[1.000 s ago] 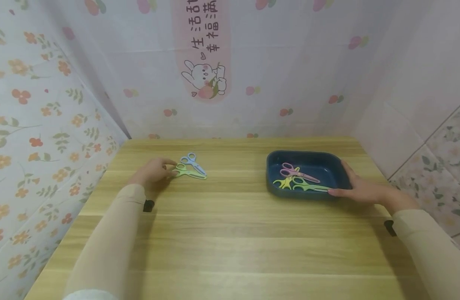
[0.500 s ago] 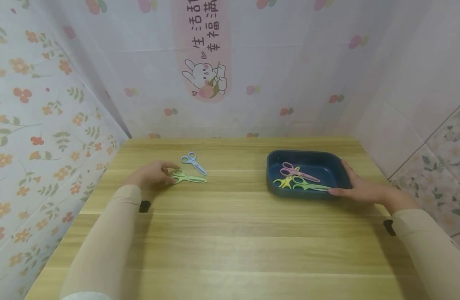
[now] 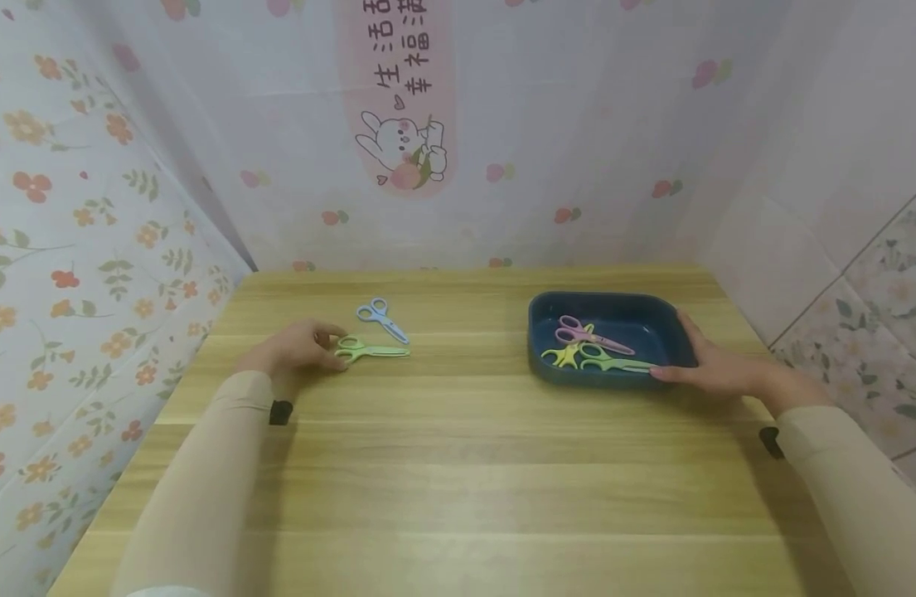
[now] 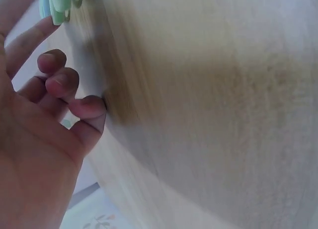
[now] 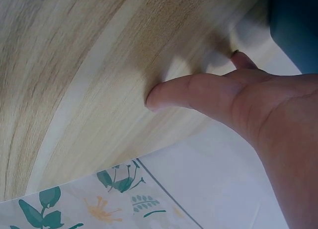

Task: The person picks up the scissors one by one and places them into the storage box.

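At the table's left, my left hand (image 3: 297,344) pinches the handle end of light green scissors (image 3: 375,351), blades pointing right. Their green handle (image 4: 60,1) shows at the top of the left wrist view, between thumb and finger; the other fingers are curled. Just behind lie blue scissors (image 3: 385,322), flat on the wood and apart from the green pair. My right hand (image 3: 719,369) holds the right end of a dark blue dish (image 3: 651,327), thumb at its near rim. Inside are pink scissors (image 3: 595,337), yellow scissors (image 3: 567,356) and green scissors (image 3: 617,363), overlapping.
The wooden table (image 3: 443,464) runs back to a printed curtain (image 3: 540,124). A flowered curtain (image 3: 77,249) borders it on the left, and a pale patterned wall covering (image 3: 868,348) stands on the right.
My left hand has drawn the green scissors slightly toward the left and nearer, off the blue pair they overlapped. The right hand and dish keep their place; the head view has shifted a little.
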